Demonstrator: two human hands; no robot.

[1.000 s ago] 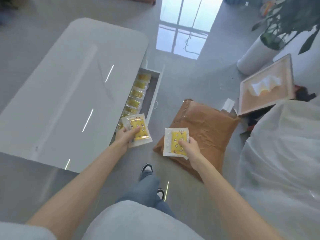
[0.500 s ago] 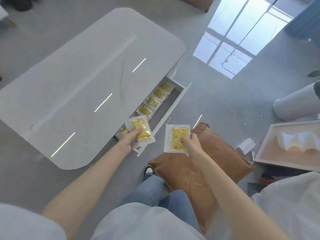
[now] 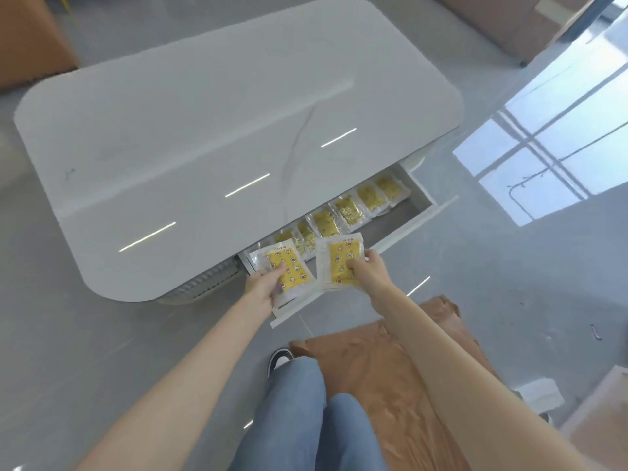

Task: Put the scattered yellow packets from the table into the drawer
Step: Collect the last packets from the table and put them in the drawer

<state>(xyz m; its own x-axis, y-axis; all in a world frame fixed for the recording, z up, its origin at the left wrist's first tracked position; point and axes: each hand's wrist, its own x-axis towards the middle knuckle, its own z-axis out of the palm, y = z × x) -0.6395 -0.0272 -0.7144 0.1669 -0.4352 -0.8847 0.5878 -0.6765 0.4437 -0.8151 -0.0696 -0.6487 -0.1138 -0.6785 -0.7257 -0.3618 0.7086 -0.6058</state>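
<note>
The white table (image 3: pixel 210 137) has its drawer (image 3: pixel 423 207) pulled out on the near right side. Several yellow packets (image 3: pixel 350 210) lie in a row inside it. My left hand (image 3: pixel 263 287) holds a yellow packet (image 3: pixel 290 271) over the drawer's near end, thumb on top. My right hand (image 3: pixel 368 270) grips a small stack of yellow packets (image 3: pixel 339 260) just right of it, above the drawer's front edge. No packets are visible on the tabletop.
A brown padded bag (image 3: pixel 401 372) lies on the grey floor right of my knees (image 3: pixel 306 413). Cardboard boxes stand at the far left (image 3: pixel 30 39) and far right (image 3: pixel 509 18). A wooden tray edge (image 3: pixel 601 419) shows at the lower right.
Both hands have moved forward with their packets to the open drawer; the right hand came from over the brown bag. The view has swung towards the table.
</note>
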